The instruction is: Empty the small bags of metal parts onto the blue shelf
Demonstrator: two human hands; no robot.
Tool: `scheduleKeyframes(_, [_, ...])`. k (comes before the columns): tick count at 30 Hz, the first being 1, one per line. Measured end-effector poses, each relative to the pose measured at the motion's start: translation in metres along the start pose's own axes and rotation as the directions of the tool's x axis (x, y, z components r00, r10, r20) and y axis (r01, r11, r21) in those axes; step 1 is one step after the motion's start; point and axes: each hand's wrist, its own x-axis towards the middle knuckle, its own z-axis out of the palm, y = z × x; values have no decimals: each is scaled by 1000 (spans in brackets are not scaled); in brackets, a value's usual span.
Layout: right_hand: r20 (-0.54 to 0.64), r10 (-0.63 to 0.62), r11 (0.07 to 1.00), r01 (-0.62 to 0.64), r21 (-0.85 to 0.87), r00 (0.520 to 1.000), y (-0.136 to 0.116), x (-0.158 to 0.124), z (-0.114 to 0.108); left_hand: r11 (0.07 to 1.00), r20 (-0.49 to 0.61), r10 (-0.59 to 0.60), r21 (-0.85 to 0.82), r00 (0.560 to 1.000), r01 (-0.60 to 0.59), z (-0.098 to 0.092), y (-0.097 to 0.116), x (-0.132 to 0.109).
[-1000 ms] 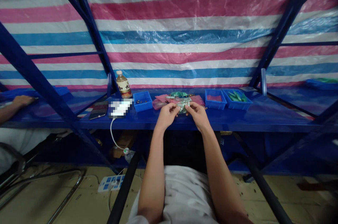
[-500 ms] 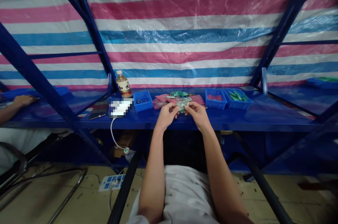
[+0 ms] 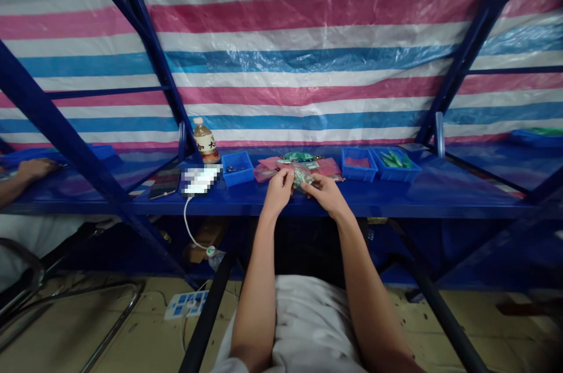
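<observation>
Between my hands is a small clear plastic bag (image 3: 301, 177) with pale green contents that I cannot make out. My left hand (image 3: 280, 188) pinches its left side, and my right hand (image 3: 326, 192) grips its lower right side with thumb and fingers. Just behind the hands, pink plastic bags (image 3: 325, 169) lie on the blue table, with a green bag (image 3: 299, 157) and some small metallic pieces on top of them.
Left of the pile stands a blue bin (image 3: 238, 168) with a few small parts. On the right are a bin with pink material (image 3: 359, 164) and one with green packets (image 3: 396, 164). A bottle (image 3: 206, 141), a phone (image 3: 165, 183) and another person's hand (image 3: 37, 169) are farther left.
The plastic bag has tilted between my hands. My left hand has turned more upright, and my right hand has shifted slightly down along the bag.
</observation>
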Motion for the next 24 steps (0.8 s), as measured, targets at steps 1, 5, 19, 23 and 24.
scheduleKeyframes(1, [6, -1, 1000, 1, -18, 1000, -1, 0, 0, 1000, 6, 0, 1, 1000, 0, -1, 1, 0])
scheduleKeyframes(5, [24, 5, 998, -4, -59, 1000, -4, 0, 2, 1000, 18, -4, -11, 1000, 4, -3, 4, 1])
scheduleKeyframes(19, [-130, -34, 999, 36, 14, 991, 5, 2, 3, 913, 138, -167, -351, 976, 206, 2, 12, -1])
scheduleKeyframes(23, [-131, -31, 999, 33, 16, 991, 5, 1, 4, 899, 166, -183, -370, 969, 234, 0, 7, -1])
scheduleKeyframes(24, [-137, -27, 999, 29, 18, 990, 4, 1, 4, 897, 151, -188, -376, 970, 233, -1, 6, -2])
